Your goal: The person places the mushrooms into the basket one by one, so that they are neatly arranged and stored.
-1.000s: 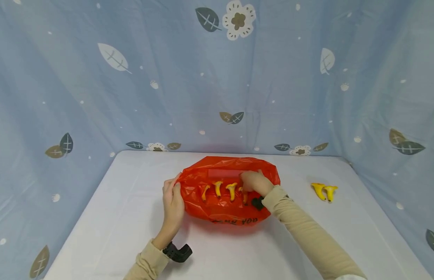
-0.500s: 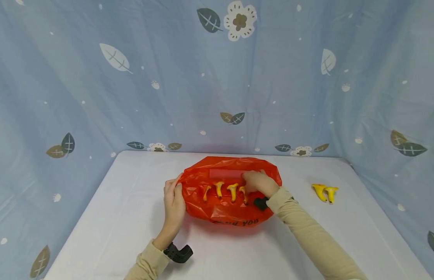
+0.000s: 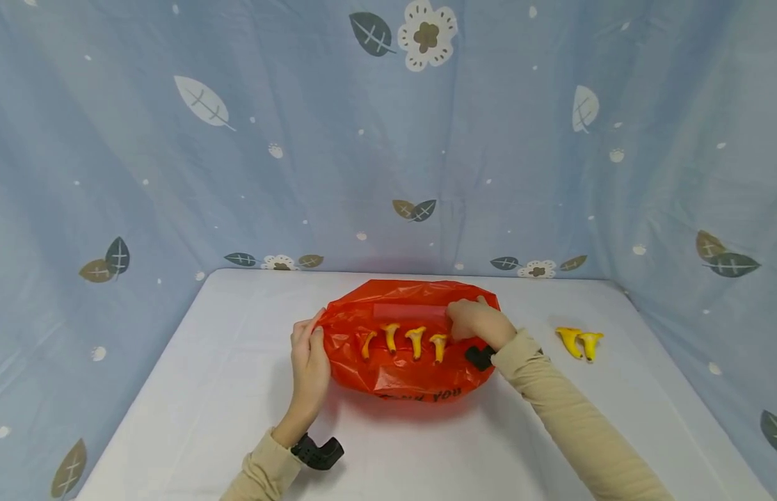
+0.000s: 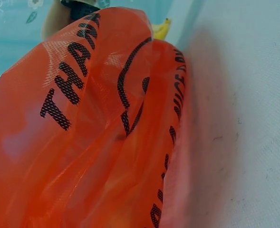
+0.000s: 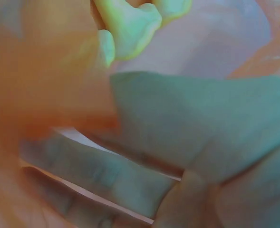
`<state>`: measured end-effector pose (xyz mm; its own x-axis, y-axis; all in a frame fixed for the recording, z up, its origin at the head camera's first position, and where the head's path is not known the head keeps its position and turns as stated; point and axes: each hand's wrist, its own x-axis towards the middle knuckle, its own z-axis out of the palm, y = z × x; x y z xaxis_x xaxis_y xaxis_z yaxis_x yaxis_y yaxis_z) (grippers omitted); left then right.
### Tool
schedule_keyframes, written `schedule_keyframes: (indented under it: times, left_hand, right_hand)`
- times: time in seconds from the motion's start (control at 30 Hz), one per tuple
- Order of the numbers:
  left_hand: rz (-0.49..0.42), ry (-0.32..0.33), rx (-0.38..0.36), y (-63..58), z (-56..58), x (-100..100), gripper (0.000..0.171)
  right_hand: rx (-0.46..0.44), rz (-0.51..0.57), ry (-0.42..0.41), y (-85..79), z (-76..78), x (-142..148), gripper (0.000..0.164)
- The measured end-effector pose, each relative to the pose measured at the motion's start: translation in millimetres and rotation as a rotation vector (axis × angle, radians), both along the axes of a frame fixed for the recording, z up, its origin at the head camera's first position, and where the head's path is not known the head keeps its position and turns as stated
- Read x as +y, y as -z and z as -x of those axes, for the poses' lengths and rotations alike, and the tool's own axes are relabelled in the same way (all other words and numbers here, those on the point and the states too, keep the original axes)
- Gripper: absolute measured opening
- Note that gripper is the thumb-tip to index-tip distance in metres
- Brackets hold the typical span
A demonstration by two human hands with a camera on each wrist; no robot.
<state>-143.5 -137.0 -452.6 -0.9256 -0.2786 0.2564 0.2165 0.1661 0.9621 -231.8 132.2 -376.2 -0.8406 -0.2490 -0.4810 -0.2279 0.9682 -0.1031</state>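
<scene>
A red plastic bag [image 3: 401,379] with black lettering lies mouth-up on the table. My left hand [image 3: 310,362] grips its left rim, thumb on the near side. Several yellow chanterelle mushrooms [image 3: 415,342] lie in a row inside. My right hand [image 3: 482,323] reaches into the right part of the bag, just right of the last mushroom in the row. In the right wrist view its fingers [image 5: 97,166] are extended with gaps between them, and nothing shows in their hold. The bag's lettered wall [image 4: 97,118] fills most of the left wrist view, hiding the left fingers.
Two more chanterelles [image 3: 579,342] lie side by side on the white table [image 3: 225,334], right of the bag. A blue patterned curtain [image 3: 338,139] hangs behind and beside the table. Each wrist bears a black camera mount [image 3: 319,452].
My right hand has let go of the rightmost mushroom in the row and moved right, leaving that mushroom in full view. My left hand has kept its grip on the bag.
</scene>
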Motion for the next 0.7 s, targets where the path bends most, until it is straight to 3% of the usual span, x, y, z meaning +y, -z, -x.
schedule_keyframes:
  times: [0.17,0.43,0.7]
  left_hand:
    - [0.003,-0.005,0.000,-0.3,-0.2,1,0.041]
    - [-0.021,0.016,0.003,-1.2,-2.1,1,0.041]
    - [-0.015,-0.001,0.017,-1.7,-1.9,-1,0.041]
  right_hand:
    - [0.013,0.070,-0.024,-7.9,-4.3,6,0.014]
    - [0.079,0.221,-0.163,-23.7,-12.6,15,0.001]
    - [0.167,0.345,-0.215,-34.8,-26.3,32,0.012]
